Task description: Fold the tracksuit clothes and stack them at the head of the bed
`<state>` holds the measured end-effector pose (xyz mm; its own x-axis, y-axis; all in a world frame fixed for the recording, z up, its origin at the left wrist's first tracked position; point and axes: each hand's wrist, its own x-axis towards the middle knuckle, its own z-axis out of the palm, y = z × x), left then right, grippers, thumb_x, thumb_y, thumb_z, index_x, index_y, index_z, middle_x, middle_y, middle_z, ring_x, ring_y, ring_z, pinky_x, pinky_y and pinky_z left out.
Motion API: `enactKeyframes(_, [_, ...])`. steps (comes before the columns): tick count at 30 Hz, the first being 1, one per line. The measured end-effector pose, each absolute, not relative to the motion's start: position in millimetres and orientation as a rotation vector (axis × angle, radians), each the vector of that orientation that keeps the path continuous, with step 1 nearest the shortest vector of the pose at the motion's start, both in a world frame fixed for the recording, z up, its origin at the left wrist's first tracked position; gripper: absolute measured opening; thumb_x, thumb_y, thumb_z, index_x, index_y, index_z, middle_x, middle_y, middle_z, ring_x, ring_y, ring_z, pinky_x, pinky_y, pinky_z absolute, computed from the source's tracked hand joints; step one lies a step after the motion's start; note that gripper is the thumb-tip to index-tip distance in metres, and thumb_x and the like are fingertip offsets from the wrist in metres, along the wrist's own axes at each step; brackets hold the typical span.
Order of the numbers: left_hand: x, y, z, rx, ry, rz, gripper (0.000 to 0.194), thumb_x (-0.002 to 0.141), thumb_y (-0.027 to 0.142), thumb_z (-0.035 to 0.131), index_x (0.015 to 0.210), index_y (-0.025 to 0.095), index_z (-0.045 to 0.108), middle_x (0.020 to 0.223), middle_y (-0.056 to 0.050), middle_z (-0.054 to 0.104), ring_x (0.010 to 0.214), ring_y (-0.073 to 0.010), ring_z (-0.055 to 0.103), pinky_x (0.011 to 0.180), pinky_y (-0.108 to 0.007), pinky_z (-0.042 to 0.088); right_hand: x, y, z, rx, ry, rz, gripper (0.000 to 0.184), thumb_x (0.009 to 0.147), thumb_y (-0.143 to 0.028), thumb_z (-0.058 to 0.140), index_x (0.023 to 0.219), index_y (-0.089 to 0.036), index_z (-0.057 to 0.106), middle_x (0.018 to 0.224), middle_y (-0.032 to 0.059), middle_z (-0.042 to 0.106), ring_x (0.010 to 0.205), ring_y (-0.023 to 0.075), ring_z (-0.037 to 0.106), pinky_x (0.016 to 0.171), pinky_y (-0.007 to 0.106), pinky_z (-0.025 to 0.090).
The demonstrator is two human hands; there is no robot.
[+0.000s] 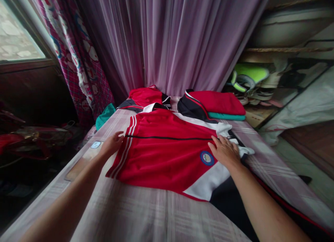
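At the far left of my view I make out a window [21, 33], and beside it a patterned curtain [78, 61] hanging down behind a bunched teal cloth [105, 115] at the edge of the bed. Nearer to me, a phone [78, 164] lies on the plaid sheet [146, 214], partly behind the left forearm. The left hand [113, 144] is at the striped hem of the red jacket, by the end of its black zipper line; its fingers are bent toward the cloth, but I cannot tell whether they pinch it. The red jacket [161, 155] lies spread out on the sheet in the middle, hem to the left and white collar to the right, the zipper line running across between the two hands. Behind it I see a folded red garment [146, 96] in front of a plain purple curtain [180, 43]. Further right, a round blue badge [207, 158] sits on the jacket's front, just short of the right hand [225, 150], which rests near the collar with its fingers spread and laid over the fabric. Beyond that hand is a folded red and navy bundle [221, 101] with a teal piece [227, 115] under it. A navy sleeve runs beneath the right forearm, and at the far right I see shelves holding a bright green item [253, 73] and shoes [261, 95].
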<state>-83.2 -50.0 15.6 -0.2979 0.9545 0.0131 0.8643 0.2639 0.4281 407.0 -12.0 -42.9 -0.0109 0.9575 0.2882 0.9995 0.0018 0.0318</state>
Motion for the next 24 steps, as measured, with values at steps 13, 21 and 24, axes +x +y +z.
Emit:
enactKeyframes(13, [5.0, 71.8, 64.4, 2.029, 2.194, 0.434, 0.051, 0.092, 0.040, 0.049, 0.140, 0.020, 0.055, 0.106, -0.009, 0.077, 0.094, -0.0245, 0.071, 0.082, -0.031, 0.051, 412.1, -11.0, -55.4, -2.026, -2.078, -0.469, 0.048, 0.099, -0.038, 0.034, 0.137, -0.021, 0.058, 0.144, 0.0152, 0.054, 0.134, 0.0303, 0.045, 0.109, 0.052, 0.031])
enactKeyframes(21, [92.4, 133.9, 75.8, 2.107, 2.089, 0.358, 0.052, 0.092, 0.053, 0.048, 0.128, 0.018, 0.064, 0.091, -0.007, 0.077, 0.084, -0.0205, 0.071, 0.074, -0.027, 0.051, 411.6, -10.8, -55.1, -2.017, -2.073, -0.447, 0.047, 0.098, -0.039, 0.038, 0.136, -0.024, 0.060, 0.143, 0.0126, 0.056, 0.133, 0.0312, 0.045, 0.109, 0.053, 0.031])
enactKeyframes(24, [120.6, 148.3, 81.1, 2.163, 2.129, 0.338, 0.041, 0.092, 0.047, 0.050, 0.117, 0.022, 0.071, 0.109, -0.011, 0.075, 0.104, -0.0270, 0.068, 0.084, -0.033, 0.051, 409.0, -12.3, -51.6, -2.020, -2.076, -0.440, 0.046, 0.097, -0.039, 0.038, 0.135, -0.025, 0.061, 0.142, 0.0121, 0.057, 0.133, 0.0317, 0.045, 0.109, 0.053, 0.030])
